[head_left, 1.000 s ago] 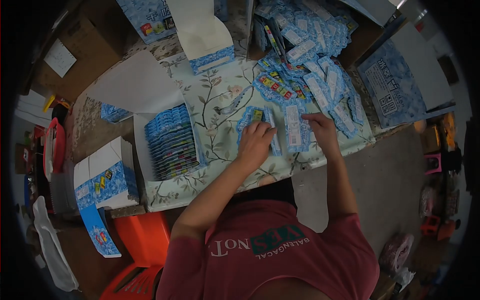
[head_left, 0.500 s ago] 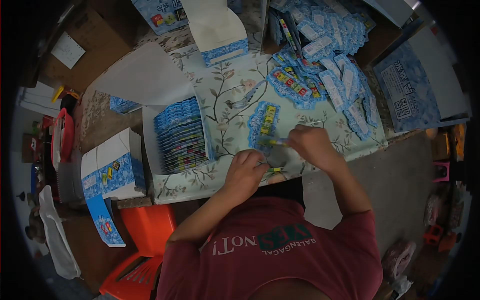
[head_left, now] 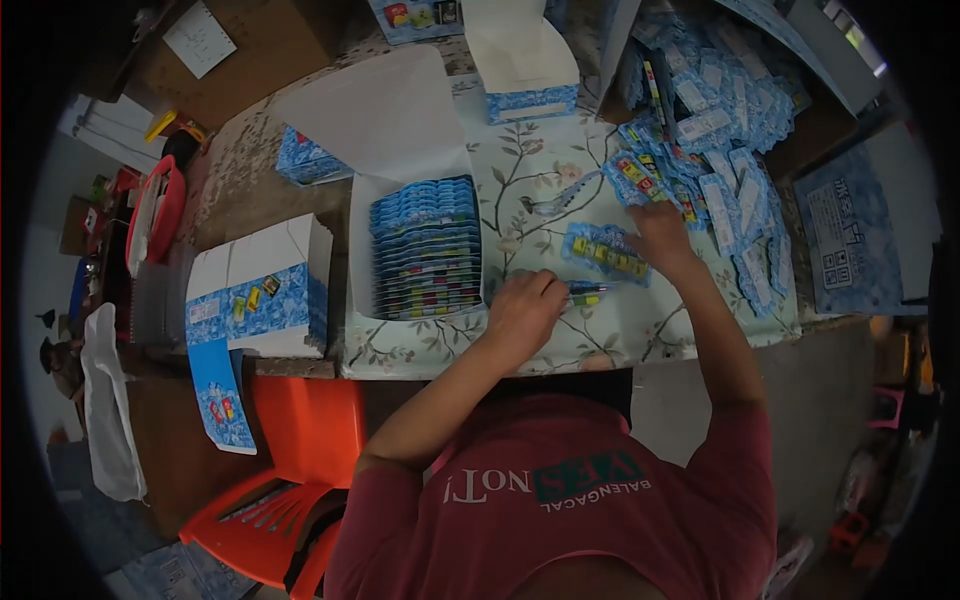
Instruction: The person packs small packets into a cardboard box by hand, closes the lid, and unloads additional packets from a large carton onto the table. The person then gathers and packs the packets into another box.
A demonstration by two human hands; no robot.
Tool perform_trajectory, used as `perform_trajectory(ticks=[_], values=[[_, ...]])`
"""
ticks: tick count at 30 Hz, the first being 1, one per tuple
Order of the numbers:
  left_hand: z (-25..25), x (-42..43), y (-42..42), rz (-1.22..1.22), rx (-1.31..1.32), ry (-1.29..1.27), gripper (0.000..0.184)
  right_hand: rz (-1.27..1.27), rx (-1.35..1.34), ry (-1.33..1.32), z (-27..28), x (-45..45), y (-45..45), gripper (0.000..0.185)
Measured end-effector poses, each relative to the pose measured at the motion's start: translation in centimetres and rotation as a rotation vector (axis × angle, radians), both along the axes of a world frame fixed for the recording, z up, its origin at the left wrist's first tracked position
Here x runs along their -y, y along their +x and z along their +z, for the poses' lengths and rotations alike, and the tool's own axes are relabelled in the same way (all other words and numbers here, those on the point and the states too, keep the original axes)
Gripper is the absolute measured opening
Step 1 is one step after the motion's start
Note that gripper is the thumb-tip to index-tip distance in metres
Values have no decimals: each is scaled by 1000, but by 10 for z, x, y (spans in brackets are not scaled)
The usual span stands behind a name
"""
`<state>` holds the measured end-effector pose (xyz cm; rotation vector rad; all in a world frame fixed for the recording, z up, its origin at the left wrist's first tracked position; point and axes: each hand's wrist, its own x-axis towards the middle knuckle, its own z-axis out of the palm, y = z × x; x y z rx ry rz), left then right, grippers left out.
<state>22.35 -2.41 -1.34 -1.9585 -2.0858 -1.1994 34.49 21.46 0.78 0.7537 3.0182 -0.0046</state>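
Observation:
My left hand (head_left: 525, 315) rests low on the cloth, its fingers closed on a few blue packets (head_left: 588, 290) whose edges stick out to the right. My right hand (head_left: 662, 238) reaches to the near side of the loose pile, thumb apart from the fingers. Its fingertips are at a blue packet with coloured pictures (head_left: 635, 178); whether they grip it I cannot tell. Between the hands, another blue packet (head_left: 603, 250) lies flat, picture side up. Left of my left hand, an open white box (head_left: 362, 270) holds a tight row of upright blue packets (head_left: 425, 245).
A large carton (head_left: 620, 60) spills many packets (head_left: 735, 110) at the back right. An open small box (head_left: 525, 100) stands at the back. Stacked flat box blanks (head_left: 260, 285) lie on the left. An orange chair (head_left: 305, 430) stands below the table's edge.
My right hand has left the spot beside my left hand and moved up to the pile. The view has shifted. The single packet between the hands now lies crosswise.

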Motion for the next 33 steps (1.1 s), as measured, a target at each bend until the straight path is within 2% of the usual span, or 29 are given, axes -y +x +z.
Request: perform_trajectory(ticks=[1, 3, 4, 6, 7, 9, 10, 12, 15, 16, 17, 19, 20, 21, 22, 24, 25, 27, 30, 31, 33], values=[[-2, -5, 2, -17, 16, 7, 20, -17, 16, 7, 3, 2, 8, 51], [-6, -18, 5, -37, 72, -70, 32, 12, -451, -355, 7, 15, 16, 51], [-6, -22, 7, -49, 84, -69, 32, -2, -441, -351, 13, 29, 18, 51], [-3, -25, 8, 5, 35, 6, 48, 176, -443, -890, 23, 62, 21, 48], [0, -22, 9, 1, 36, 8, 48, 172, -443, -888, 22, 71, 23, 48], [5, -4, 15, 207, 113, 99, 70, 237, -443, -493, 17, 88, 27, 46], [-3, 0, 17, 223, 99, 93, 70, 254, -451, -504, 14, 92, 25, 46], [-27, 9, 28, 177, 628, 46, 83, 276, -436, -363, 6, 101, 22, 46], [-13, 21, 26, 157, 454, -4, 89, 324, -437, -372, -2, 102, 14, 35], [11, 30, 22, 164, 370, 31, 76, 349, -443, -375, 1, 97, 12, 35], [34, 39, 7, 181, 360, 40, 76, 325, -413, -459, 9, 91, 9, 31], [73, 60, -34, 83, 290, 159, 56, 307, -380, -541, 33, 85, -5, 28], [85, 59, -58, 165, 318, 128, 41, 207, -433, -640, 50, 80, -15, 24], [88, 55, -85, 212, 274, 58, 41, 103, -486, -735, 62, 74, -24, 21], [91, 46, -111, 257, 228, -12, 40, 103, -485, -733, 69, 73, -38, 21], [72, 18, -156, 307, 109, -248, 51, 66, -766, -1125, 82, 78, -75, 18], [63, 5, -174, 306, 106, -238, 51, 71, -769, -1115, 84, 82, -92, 18], [46, -17, -200, 151, 70, -649, 65, 147, -886, -1016, 80, 92, -129, 19], [18, -27, -222, 16, -55, -591, 74, 196, -917, -1041, 67, 104, -179, 22], [29, -26, -220, 12, -55, -591, 74, 207, -912, -991, 62, 109, -193, 22], [49, -21, -215, 4, -130, -839, 73, 220, -903, -943, 49, 106, -207, 22]])
